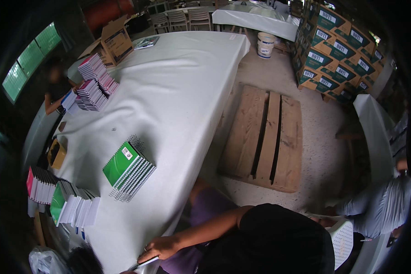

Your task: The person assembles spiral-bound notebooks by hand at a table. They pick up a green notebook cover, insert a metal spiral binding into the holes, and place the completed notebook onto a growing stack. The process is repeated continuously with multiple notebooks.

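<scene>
My left hand (162, 248) reaches left across my purple lap to the near edge of the white-clothed table (178, 91). Its fingers are closed on a thin spiral notebook (145, 263) that lies at the table's rim. A fanned stack of green-covered spiral notebooks (128, 171) lies on the cloth above the hand, apart from it. My black shirt fills the lower middle of the view. My right hand is not visible.
Upright rows of notebooks (73, 205) line the table's left edge, with pink stacks (93, 84) and an open cardboard box (116, 41) farther back. A wooden pallet (265, 137), a bucket (266, 44) and stacked cartons (338, 50) are on the right. A co-worker (383, 205) touches a white chair (342, 237); another person (55, 86) sits at the left.
</scene>
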The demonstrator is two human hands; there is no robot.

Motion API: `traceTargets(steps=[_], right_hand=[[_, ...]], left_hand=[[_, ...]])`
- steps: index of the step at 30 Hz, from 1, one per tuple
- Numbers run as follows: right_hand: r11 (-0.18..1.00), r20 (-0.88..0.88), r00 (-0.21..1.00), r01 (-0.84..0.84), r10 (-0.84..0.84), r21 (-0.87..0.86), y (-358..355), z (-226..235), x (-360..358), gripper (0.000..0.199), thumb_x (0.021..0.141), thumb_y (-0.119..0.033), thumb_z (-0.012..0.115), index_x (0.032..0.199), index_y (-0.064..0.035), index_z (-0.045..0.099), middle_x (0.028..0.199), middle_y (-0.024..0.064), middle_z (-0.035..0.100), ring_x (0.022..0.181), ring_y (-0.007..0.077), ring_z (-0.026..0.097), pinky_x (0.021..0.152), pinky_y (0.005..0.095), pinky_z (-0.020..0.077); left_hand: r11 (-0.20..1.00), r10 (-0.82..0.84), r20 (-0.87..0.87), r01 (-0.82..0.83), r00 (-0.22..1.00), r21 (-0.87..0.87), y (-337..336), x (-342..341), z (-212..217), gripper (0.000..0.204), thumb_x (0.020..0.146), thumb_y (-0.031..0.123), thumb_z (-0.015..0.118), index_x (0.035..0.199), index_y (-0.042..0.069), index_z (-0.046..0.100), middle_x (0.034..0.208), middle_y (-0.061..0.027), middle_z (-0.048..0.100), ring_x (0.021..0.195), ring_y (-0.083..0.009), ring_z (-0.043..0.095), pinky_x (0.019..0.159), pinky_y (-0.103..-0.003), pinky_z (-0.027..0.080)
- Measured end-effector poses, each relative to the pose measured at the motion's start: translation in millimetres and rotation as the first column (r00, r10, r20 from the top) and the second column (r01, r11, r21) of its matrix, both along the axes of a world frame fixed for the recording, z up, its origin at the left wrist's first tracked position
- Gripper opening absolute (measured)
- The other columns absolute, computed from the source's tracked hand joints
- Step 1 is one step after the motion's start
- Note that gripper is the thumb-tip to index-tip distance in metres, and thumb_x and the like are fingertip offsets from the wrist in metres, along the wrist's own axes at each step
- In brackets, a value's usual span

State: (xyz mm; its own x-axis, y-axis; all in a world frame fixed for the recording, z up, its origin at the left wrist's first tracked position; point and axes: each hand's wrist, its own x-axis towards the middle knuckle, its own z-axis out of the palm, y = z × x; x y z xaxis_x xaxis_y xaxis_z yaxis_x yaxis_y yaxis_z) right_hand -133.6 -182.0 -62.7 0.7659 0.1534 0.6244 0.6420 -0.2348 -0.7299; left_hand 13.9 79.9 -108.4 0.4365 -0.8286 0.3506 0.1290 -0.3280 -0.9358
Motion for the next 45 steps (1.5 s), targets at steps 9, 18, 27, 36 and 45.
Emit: traceTargets(steps=[9, 18, 27, 36, 45], right_hand=[[1.000, -0.137, 0.991, 0.009, -0.012, -0.016, 3.1, 1.9, -1.4, 0.049, 0.074, 0.001, 0.051, 0.122, -0.0069, 0.050, 0.103, 0.0159, 0.061, 0.089, 0.0330, 0.058, 0.076, 0.0393, 0.0473], [0.957, -0.294, 0.928, -0.159, 0.228, 0.241, -7.9, 1.9, 18.2, 0.036, 0.078, -0.020, 0.063, 0.110, -0.0060, 0.058, 0.088, 0.0131, 0.066, 0.078, 0.0183, 0.064, 0.070, 0.0329, 0.0497], [0.987, -0.268, 0.963, 0.013, 0.030, 0.159, -14.2, 12.4, 32.4, 0.014, 0.073, -0.006, 0.059, 0.085, 0.0022, 0.060, 0.077, 0.0190, 0.064, 0.071, 0.0270, 0.064, 0.061, 0.0347, 0.0484], [0.966, -0.472, 0.881, 0.096, 0.030, 0.242, -13.1, 5.3, 39.4, 0.017, 0.076, -0.011, 0.065, 0.084, 0.0033, 0.062, 0.073, 0.0186, 0.064, 0.071, 0.0161, 0.064, 0.062, 0.0327, 0.0471], [0.961, -0.438, 0.899, 0.099, 0.026, 0.260, -13.3, 7.8, 37.9, 0.016, 0.078, -0.013, 0.065, 0.087, 0.0001, 0.064, 0.075, 0.0174, 0.065, 0.072, 0.0168, 0.064, 0.062, 0.0329, 0.0475]], left_hand=[[0.494, -0.810, -0.378, 0.175, 0.448, -0.852, -104.0, -93.2, 73.7, 0.107, 0.075, 0.073, 0.037, 0.135, -0.011, 0.011, 0.137, -0.0363, 0.014, 0.127, -0.0520, 0.017, 0.100, -0.062, 0.022], [0.416, -0.865, -0.434, -0.124, 0.252, -0.901, -90.5, -76.3, 5.9, 0.092, 0.077, 0.057, 0.056, 0.136, -0.006, 0.022, 0.136, -0.0303, 0.028, 0.124, -0.0451, 0.030, 0.100, -0.056, 0.025], [0.576, -0.808, -0.564, 0.027, 0.172, -0.817, -135.9, -83.3, 97.3, 0.052, 0.085, 0.042, 0.048, 0.125, 0.009, 0.046, 0.119, -0.0102, 0.050, 0.118, -0.0294, 0.040, 0.100, -0.047, 0.026], [0.632, -0.775, -0.614, -0.225, -0.151, -0.742, -142.5, -62.9, 150.4, 0.021, 0.073, 0.010, 0.068, 0.091, 0.007, 0.058, 0.090, -0.0044, 0.060, 0.087, -0.0210, 0.056, 0.078, -0.032, 0.038], [0.670, -0.738, -0.657, -0.274, -0.151, -0.690, -144.0, -61.7, 153.7, 0.024, 0.072, 0.014, 0.069, 0.094, 0.009, 0.060, 0.091, -0.0040, 0.060, 0.089, -0.0205, 0.055, 0.079, -0.033, 0.037]])
